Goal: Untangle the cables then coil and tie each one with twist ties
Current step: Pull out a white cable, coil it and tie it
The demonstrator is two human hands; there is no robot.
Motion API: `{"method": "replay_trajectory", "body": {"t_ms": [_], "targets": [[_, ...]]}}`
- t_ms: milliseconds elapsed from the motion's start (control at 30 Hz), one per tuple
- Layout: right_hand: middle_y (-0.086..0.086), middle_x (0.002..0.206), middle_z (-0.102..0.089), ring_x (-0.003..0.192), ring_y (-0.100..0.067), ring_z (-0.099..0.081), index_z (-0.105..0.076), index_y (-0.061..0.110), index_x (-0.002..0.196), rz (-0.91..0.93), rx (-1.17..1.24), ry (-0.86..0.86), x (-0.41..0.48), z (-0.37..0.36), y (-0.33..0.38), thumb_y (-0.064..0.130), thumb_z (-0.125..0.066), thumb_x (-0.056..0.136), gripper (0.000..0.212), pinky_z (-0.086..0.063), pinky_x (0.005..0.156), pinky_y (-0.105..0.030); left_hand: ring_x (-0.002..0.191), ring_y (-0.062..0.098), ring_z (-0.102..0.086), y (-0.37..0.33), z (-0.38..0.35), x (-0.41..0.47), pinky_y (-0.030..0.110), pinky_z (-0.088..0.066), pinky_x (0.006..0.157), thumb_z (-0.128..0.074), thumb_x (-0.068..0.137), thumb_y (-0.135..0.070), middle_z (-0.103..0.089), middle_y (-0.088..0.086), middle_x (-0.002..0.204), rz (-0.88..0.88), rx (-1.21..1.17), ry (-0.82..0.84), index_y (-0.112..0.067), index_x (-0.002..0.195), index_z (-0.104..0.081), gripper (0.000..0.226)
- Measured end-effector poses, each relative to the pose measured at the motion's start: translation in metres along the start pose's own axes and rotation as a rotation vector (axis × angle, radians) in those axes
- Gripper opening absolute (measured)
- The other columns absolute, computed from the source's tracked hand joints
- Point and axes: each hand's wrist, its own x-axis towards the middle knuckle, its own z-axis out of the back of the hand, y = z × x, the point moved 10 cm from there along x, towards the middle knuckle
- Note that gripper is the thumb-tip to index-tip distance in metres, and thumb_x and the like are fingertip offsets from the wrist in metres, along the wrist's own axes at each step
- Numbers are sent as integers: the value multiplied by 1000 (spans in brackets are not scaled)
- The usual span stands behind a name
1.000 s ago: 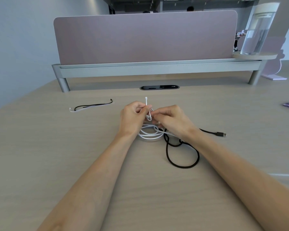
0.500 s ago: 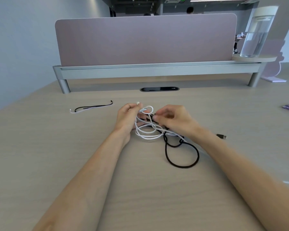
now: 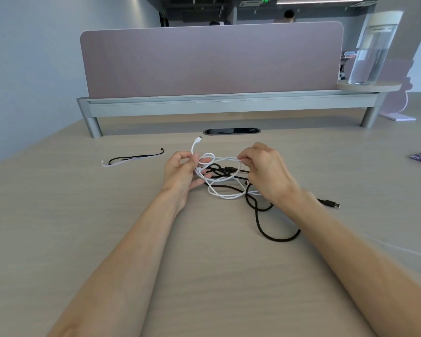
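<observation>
Left hand (image 3: 180, 171) pinches white cable (image 3: 225, 196) just below upright plug end. Right hand (image 3: 265, 172) pinches loop of same cable. White and black cable (image 3: 277, 238) tangled between hands, centre of table (image 3: 204, 276). Twist ties (image 3: 134, 158) toward far-left corner, apart.

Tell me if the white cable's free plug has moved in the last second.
Yes. The white cable's plug above the left hand has shifted left, past the cable slot's left end.
</observation>
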Motion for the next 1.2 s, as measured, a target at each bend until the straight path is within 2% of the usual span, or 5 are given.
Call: {"method": "replay_trajectory", "body": {"t_ms": [300,633,733,967,1200], "targets": [[-5,96,-58,81,-15,-49,-66,9,94,-220,170,-41,-2,9,-18,0,-52,90,17,-31,61,-14,39,1,-45,-10,10,8,25,-37,51,-53,97,-17,-74,5,84,-139,255,-101,-16,88,-53,9],[-3,91,-60,89,-18,-56,-67,21,89,-315,127,-69,-7,21,-50,41,-56,93,23,-46,74,-33,59,17,-50,-5,52,19,29,-42,52,-38,101,-31,-64,1,77,-99,286,-332,-24,88,-43,15],[-1,76,-62,80,-25,-57,-64,20,85,-361,82,-37,-9,14,-51,41,-51,95,26,-46,67,-33,83,22,-56,-8,50,14,40,-51,79,-35,99,-36,-63,1,89,-103,388,-353,-19,105,-43,20],[-15,91,-67,83,-39,-59,-61,11,103,-305,-240,-42,-10,14,-42,29,-43,99,26,-36,66,-34,86,15,-60,-14,16,15,29,-45,80,-59,92,-31,-64,-7,89,-268,656,-90,-22,90,-63,10],[-13,98,-64,89,-38,-58,-61,13,104,-344,-331,144,-14,-2,-45,19,-45,91,21,-38,70,-34,93,29,-57,-26,35,6,34,-37,72,-44,98,-16,-65,7,99,-294,725,-333,-11,102,-55,12]]}}
